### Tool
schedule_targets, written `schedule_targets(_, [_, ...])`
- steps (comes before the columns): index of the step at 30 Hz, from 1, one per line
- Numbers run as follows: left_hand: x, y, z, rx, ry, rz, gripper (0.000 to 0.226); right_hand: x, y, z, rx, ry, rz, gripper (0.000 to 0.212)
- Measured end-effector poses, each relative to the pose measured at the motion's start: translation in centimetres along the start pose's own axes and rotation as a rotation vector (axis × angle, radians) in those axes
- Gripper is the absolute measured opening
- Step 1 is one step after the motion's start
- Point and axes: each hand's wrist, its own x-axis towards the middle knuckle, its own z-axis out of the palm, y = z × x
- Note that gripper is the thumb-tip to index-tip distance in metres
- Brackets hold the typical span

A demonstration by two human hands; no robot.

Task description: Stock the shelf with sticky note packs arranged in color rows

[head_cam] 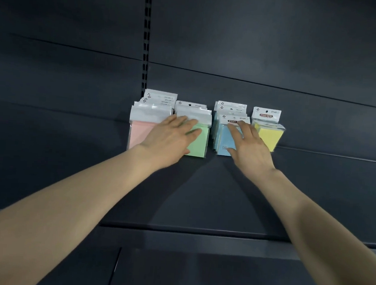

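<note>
Head view shows us four rows of sticky note packs at the rear of a dark shelf (201,188), each pad sealed in a clear sleeve with a white header card. From left to right we see pink packs (139,129), green packs (199,145), blue packs (224,140) and a yellow pack (269,137) whose header reads STICKY NOTE. Pink and green sit just beside each other, with a narrow gap before blue. Our left hand (171,138) lies flat across the front green pack, fingers (193,122) straight and gripping nothing, its wrist covering part of the pink. Our right hand (249,147) rests on the front blue pack, fingers (235,130) likewise extended, hiding the yellow pack's lower left corner. Behind stands the back panel (257,46) with a slotted upright (146,38); a lower shelf (217,277) runs beneath our forearms.
</note>
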Motion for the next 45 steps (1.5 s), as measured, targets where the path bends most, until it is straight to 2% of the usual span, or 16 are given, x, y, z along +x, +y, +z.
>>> schedule_targets(5, [-1.4, -1.0, -0.9, -0.020, 0.105, -0.023, 0.063, -0.1, -0.6, -0.4, -0.027, 0.087, -0.010, 0.067])
schedule_targets(9, [-3.5, -2.3, -1.6, 0.015, 0.192, -0.086, 0.071, 0.3, -2.6, -1.3, 0.028, 0.236, -0.109, 0.055])
schedule_targets(11, [-4.5, -3.0, -1.7, 0.028, 0.174, -0.117, 0.077, 0.7, -3.7, -1.6, 0.078, 0.264, -0.171, 0.053])
schedule_targets(15, [-5.7, -3.5, -1.6, 0.011, 0.083, -0.164, 0.081, 1.3, -5.1, -0.9, 0.081, 0.163, -0.289, 0.060])
schedule_targets(19, [-5.9, -3.3, -1.3, -0.029, 0.070, -0.181, 0.077, 1.5, -5.7, -0.6, 0.088, 0.086, -0.297, 0.066])
schedule_targets(37, [-6.5, -2.6, -2.0, -0.056, 0.085, -0.216, 0.073, 0.1, -5.9, -1.7, 0.052, 0.086, -0.253, 0.062])
schedule_targets(45, [-8.5, -2.2, -4.4, -0.046, 0.109, -0.154, 0.067, -3.1, -6.2, -4.8, 0.008, 0.178, -0.224, 0.054])
